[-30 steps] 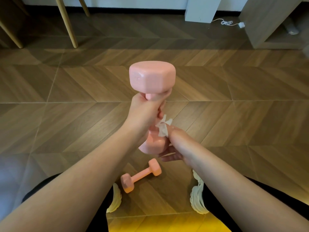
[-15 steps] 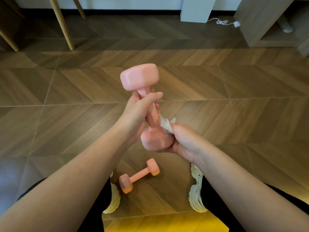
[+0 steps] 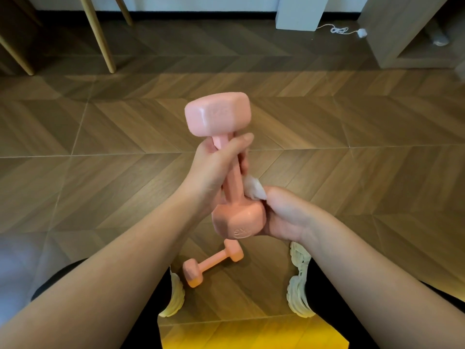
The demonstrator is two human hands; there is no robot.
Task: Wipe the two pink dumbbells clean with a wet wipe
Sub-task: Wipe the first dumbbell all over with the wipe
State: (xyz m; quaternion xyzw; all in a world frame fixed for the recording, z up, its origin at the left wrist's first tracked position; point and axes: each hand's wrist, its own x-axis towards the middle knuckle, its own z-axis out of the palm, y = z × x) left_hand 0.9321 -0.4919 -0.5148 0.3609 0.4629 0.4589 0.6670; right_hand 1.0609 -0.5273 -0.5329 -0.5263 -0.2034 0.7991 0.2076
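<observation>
I hold one pink dumbbell (image 3: 218,116) nearly upright in front of me, its far head tilted slightly away. My left hand (image 3: 214,170) wraps the handle just under the upper head. My right hand (image 3: 286,212) grips a crumpled white wet wipe (image 3: 254,190) and presses against the right side of the lower head, at the base of the handle. The second pink dumbbell (image 3: 212,263) lies on the wooden floor between my feet, slanted from lower left to upper right.
My two pale sneakers (image 3: 299,280) flank the floor dumbbell. Wooden furniture legs (image 3: 99,34) stand at the far left, a white box (image 3: 299,13) and a cable (image 3: 339,30) at the far wall, a wooden cabinet (image 3: 392,31) at the far right. A yellow surface (image 3: 251,333) lies at the bottom edge.
The held dumbbell tilted so more handle shows. My left hand slid up toward the upper head. My right hand with the wipe shifted against the lower head's right side.
</observation>
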